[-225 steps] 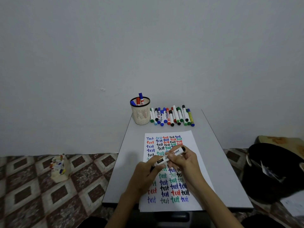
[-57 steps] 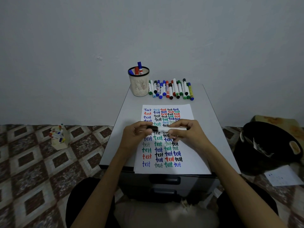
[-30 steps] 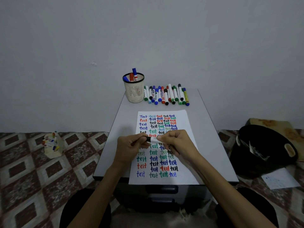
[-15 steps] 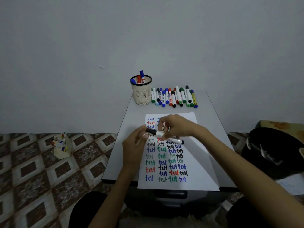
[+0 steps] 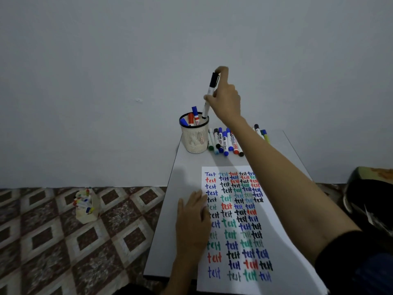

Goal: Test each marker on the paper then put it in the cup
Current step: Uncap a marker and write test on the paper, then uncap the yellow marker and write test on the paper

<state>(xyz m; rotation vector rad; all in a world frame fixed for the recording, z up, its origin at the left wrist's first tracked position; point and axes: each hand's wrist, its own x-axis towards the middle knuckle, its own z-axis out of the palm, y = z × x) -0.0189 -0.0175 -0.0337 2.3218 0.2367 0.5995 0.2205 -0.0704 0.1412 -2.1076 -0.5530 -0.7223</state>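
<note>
The right hand (image 5: 225, 101) pinches a black-capped marker (image 5: 211, 88), nearly upright, directly over the cup (image 5: 194, 137), with its lower end at the rim. Red and blue markers already stand inside the cup. The left hand (image 5: 192, 224) lies flat and open on the paper (image 5: 287, 262), on the near side of the cup. I'd guess a straight drop finishes it.

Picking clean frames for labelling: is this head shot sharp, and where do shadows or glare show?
Head view: dim, flat light, no glare. The right hand and black marker at the cup are softly motion-blurred. Head view: faint arm shadows lie on the table and paper; the wide-angle lens splays the table edges.
</note>
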